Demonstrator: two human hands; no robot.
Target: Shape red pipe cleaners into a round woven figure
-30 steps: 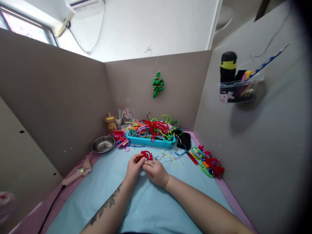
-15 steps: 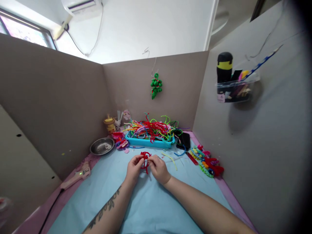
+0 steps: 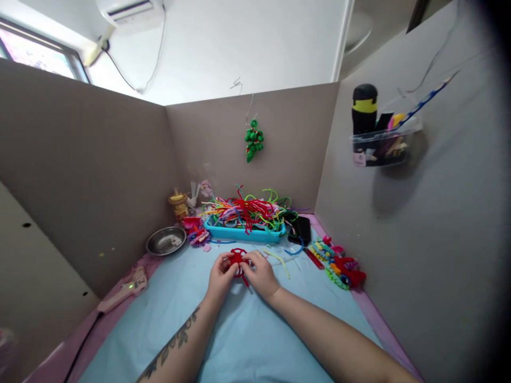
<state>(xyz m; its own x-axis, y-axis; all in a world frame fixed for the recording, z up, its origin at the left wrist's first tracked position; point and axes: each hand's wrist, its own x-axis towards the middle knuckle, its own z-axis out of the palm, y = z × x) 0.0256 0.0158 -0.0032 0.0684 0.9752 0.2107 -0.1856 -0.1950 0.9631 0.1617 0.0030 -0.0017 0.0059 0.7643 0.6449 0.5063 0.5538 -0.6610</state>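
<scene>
Between my two hands is a red pipe-cleaner piece [image 3: 238,257], bent into a rounded, looped shape with a loose end trailing toward me. My left hand [image 3: 222,270] pinches its left side between thumb and fingers. On the opposite side, my right hand [image 3: 258,270] grips the piece with thumb and fingertips. Both thumbs come close together near its middle, and the fingers hide part of the loops. Just beyond stands a blue tray [image 3: 243,232] heaped with pipe cleaners [image 3: 249,207] in many colours.
A glue gun [image 3: 125,290] with a lit green light lies at left, near a metal bowl [image 3: 165,241]. Finished fuzzy crafts [image 3: 339,266], red tweezers-like tool [image 3: 314,258] and a black phone [image 3: 300,230] lie at right. A yellow-green pipe cleaner [image 3: 281,261] lies near my right hand.
My right fingers have shifted from pinching the right edge to holding the red piece with the thumb nearer its middle. The loose red end now points further right.
</scene>
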